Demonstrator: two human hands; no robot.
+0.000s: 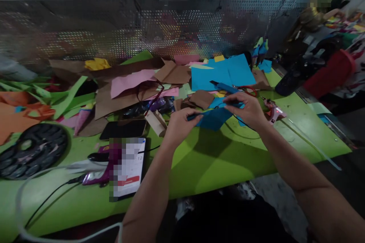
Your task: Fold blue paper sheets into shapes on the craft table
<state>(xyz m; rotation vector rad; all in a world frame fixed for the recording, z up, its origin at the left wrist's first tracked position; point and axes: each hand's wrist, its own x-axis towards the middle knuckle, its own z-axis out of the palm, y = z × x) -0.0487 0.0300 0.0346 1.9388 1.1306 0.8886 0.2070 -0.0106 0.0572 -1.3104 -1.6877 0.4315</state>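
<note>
Just above the green table, a piece of blue paper (213,120) is stretched between my two hands. My left hand (184,121) pinches its left edge between thumb and fingers. The paper's upper right part is gripped by my right hand (246,110), fingers closed. A thin dark cord (242,120) runs by the right hand; whether the hand holds it too is unclear. Behind the right hand lie a blue strip with a dark pointed end (224,86) and red-handled scissors (251,91), partly hidden.
Large blue sheets (222,74), brown paper (172,73) and pink paper (131,81) cover the table's back. A pink glue gun (275,111) is at right; a purple one (99,172) lies left near phones (124,130). A black round tray (34,150) sits far left. Another person works at upper right.
</note>
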